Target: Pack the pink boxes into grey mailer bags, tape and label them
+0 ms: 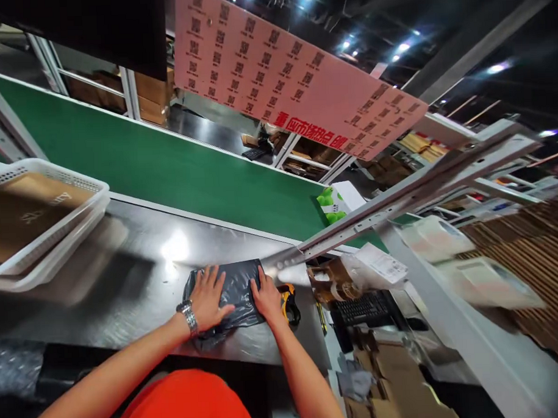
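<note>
A black plastic mailer bag [238, 289] lies on the metal worktable [143, 238], with something bulky inside that I cannot see. Flat on its left part rests my left hand [208, 298], fingers spread, a metal watch on the wrist. My right hand [267, 298] grips the bag's right edge, its thumb on top and some fingers hidden. Just right of that hand stands a yellow-and-black handheld device [289, 305], partly covered; its kind is unclear.
Beyond the worktable runs a green conveyor belt [204, 169] carrying a green-and-white box [336, 202]. White baskets [78, 225] are stacked at left. A metal post [379, 199] slants across the right, near a keyboard [362, 310] and cardboard [397, 375]. A pink code board [274, 75] hangs above.
</note>
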